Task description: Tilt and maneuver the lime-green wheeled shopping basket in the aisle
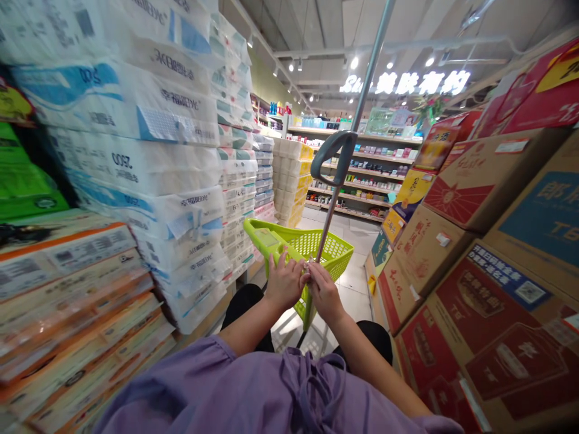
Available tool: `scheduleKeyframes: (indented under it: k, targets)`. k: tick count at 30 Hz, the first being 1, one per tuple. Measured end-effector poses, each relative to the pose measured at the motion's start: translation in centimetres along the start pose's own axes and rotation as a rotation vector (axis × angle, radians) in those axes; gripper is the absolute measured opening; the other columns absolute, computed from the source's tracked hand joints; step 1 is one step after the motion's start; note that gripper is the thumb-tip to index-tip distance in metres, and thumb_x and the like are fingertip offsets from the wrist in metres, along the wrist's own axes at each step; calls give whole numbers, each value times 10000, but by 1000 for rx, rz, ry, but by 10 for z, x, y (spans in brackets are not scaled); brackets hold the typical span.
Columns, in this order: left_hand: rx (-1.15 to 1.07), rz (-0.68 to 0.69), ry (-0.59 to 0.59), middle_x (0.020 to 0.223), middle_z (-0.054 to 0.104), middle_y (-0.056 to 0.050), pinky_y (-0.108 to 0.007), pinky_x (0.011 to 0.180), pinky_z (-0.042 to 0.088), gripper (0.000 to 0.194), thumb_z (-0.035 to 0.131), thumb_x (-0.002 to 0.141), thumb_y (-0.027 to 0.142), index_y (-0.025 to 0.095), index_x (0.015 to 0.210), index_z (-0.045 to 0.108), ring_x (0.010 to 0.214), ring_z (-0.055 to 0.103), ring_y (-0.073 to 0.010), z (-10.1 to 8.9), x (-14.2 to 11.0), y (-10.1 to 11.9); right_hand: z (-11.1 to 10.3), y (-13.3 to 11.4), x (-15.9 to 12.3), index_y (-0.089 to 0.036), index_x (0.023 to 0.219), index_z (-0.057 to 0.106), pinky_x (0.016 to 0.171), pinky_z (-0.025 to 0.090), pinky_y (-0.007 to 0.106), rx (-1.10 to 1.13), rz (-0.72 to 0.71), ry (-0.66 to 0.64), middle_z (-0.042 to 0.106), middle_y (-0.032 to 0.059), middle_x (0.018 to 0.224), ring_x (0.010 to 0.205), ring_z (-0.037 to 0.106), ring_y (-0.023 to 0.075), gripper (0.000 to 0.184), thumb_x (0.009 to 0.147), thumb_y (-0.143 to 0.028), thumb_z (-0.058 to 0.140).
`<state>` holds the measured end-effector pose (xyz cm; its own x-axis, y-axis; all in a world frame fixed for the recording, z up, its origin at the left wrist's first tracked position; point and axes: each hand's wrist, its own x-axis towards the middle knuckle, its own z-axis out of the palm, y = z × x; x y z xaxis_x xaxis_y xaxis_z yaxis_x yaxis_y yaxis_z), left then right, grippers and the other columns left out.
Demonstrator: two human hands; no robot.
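My left hand (284, 281) and my right hand (324, 293) meet in front of me, over the near rim of a lime-green shopping basket (339, 256). Their thumbs and forefingers come together in a pinch around something small and shiny (309, 263), too small to name. The other fingers of my left hand are stretched toward the basket's rim. Right beside my right fingertips runs a metal pole (332, 208), slanting up past a grey loop handle (335, 158). I cannot tell whether my right hand touches the pole. The basket's green handle (266, 238) lies left of my hands.
Stacked white tissue packs (181, 157) rise close on the left, above flat cartons (76, 307). Cardboard boxes (488, 325) are piled close on the right. Between them a tiled aisle (357, 274) leads to shelves of small goods (371, 175) at the back.
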<state>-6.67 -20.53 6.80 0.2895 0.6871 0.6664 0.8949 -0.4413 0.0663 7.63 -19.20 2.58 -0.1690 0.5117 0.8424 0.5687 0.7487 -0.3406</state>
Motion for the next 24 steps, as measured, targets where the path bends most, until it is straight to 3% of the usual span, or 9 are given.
scheduleKeyframes:
  k: [6,12,17,22,24]
  targets:
    - [-10,-34,-47,1011,675,-118,-664,1079,197,416,288,981,379,166,956,644,1192,489,-334,-6,0,-3,5,-6,-2,-230,1324,551,1079,440,427,60,-66,18,596,106,1298,1256,518,219,387,951,-202,449]
    - [-67,-34,-19,1094,667,-112,-672,1074,178,393,297,978,339,188,1200,584,1158,503,-316,-5,-1,-14,9,-3,-5,-234,1309,569,1046,475,426,5,-82,39,631,104,1250,1229,545,214,390,949,-169,431]
    - [-66,-26,1,939,681,-88,-644,1103,161,413,277,980,309,203,906,669,1120,517,-294,-3,0,-23,16,-11,-4,-236,1323,555,1060,463,436,-6,-110,9,621,98,1271,1241,535,215,415,934,-143,444]
    - [-102,-21,11,985,676,-79,-639,1108,165,372,303,978,311,214,1072,649,1115,518,-282,-2,0,-32,1,5,1,-245,1233,629,1026,483,435,-51,-102,3,663,73,1202,1186,562,205,366,939,-153,432]
    - [-107,-23,11,964,673,-74,-643,1111,155,370,305,979,322,216,1021,657,1114,516,-280,-2,0,-33,0,11,3,-236,1213,641,1030,476,438,-40,-79,40,674,75,1174,1172,564,201,356,942,-153,424]
